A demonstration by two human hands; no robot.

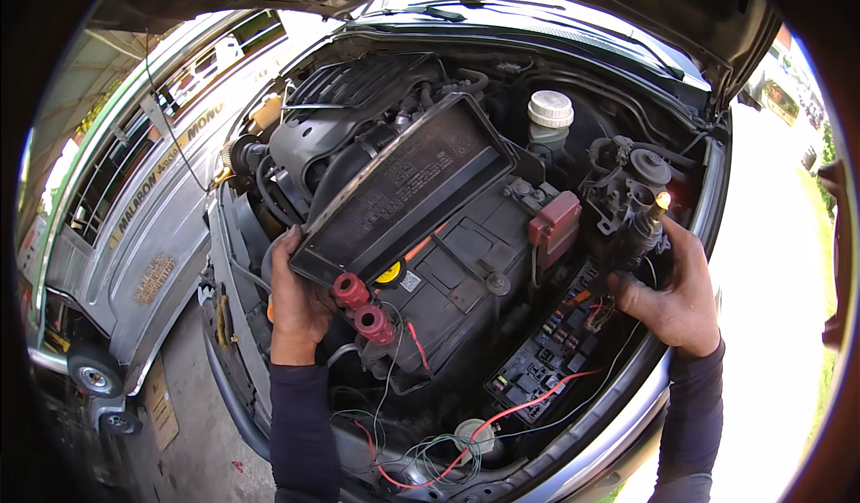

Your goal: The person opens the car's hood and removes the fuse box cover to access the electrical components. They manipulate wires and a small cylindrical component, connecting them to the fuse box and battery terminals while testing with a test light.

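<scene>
My left hand [300, 310] is closed on the lower left corner of a black fuse box cover [408, 194]. The cover is tilted over the car battery [466, 261], its hollow inside with moulded markings facing me. Two red hollow-ended pieces [374, 324] stick out beside my left fingers; what they belong to is hidden. In my right hand [667, 292] is a test lamp [638, 234], a dark holder with a glowing bulb at its top. The thumb and fingers wrap round it above the open fuse box [546, 346], which shows rows of coloured fuses and relays.
Thin red and green wires [448, 449] loop across the front of the engine bay. A red terminal cover [555, 225] sits at the battery's right. Behind stand a white-capped reservoir [549, 113] and the engine cover [358, 82]. The raised hood hangs overhead; a silver vehicle [170, 207] stands left.
</scene>
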